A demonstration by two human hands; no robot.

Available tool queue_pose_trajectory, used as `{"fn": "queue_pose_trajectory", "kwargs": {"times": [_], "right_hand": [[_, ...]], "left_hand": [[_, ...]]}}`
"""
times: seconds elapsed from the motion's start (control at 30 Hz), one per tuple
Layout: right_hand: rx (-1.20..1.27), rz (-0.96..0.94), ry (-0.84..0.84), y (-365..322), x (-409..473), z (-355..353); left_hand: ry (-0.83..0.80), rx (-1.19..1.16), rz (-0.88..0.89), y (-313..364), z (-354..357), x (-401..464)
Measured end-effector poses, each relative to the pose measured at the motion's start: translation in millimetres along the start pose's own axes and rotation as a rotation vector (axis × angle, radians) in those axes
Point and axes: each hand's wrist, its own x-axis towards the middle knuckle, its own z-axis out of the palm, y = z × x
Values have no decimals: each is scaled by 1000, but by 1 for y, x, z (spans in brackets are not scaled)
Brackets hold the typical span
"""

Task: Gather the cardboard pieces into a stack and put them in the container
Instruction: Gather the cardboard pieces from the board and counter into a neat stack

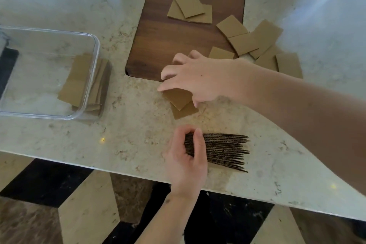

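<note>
My left hand (186,156) grips a stack of cardboard pieces (223,151) held on edge near the counter's front edge, corrugated sides facing me. My right hand (196,79) reaches across with fingers spread over two loose cardboard pieces (181,103) lying on the counter just below the wooden board, its fingertips touching them. More loose pieces lie on the board (188,4) and off its right side (257,43). The clear plastic container (93,41) stands at the left with several cardboard pieces (79,79) stacked inside against its right wall.
The dark wooden board (158,45) lies on the marble counter (128,134) behind my hands. The counter's front edge runs diagonally from left to lower right, with a patterned floor (59,204) below it.
</note>
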Motion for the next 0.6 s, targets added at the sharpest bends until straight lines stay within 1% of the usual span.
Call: {"fn": "queue_pose_trajectory", "kwargs": {"times": [0.07,0.13,0.2,0.23,0.27,0.33,0.4,0.47,0.5,0.53,0.6], "right_hand": [[-91,-21,7,-1,3,-6],[-133,10,-1,2,-1,-9],[-90,67,-16,5,-11,-7],[-1,89,-18,6,-18,-5],[139,111,0,5,-26,-4],[414,158,74,9,-43,-8],[496,263,117,23,-58,-15],[583,485,82,41,-73,-16],[707,628,75,49,-80,-13],[860,778,103,54,-84,-7],[1063,1050,246,52,-84,9]], "left_hand": [[-9,-10,-4,0,0,0],[-9,-16,-4,-1,-1,0],[-16,-29,-16,-1,-1,-1],[-22,-34,-28,-1,-1,-2],[-24,-35,-37,-2,-1,-3],[-17,-38,-33,-2,-1,-1],[3,-31,-15,-3,1,0],[13,-35,-12,-4,1,-1],[16,-44,-15,-3,2,-2],[23,-50,-18,-3,2,-3],[37,-55,-30,-4,3,-3]]}}
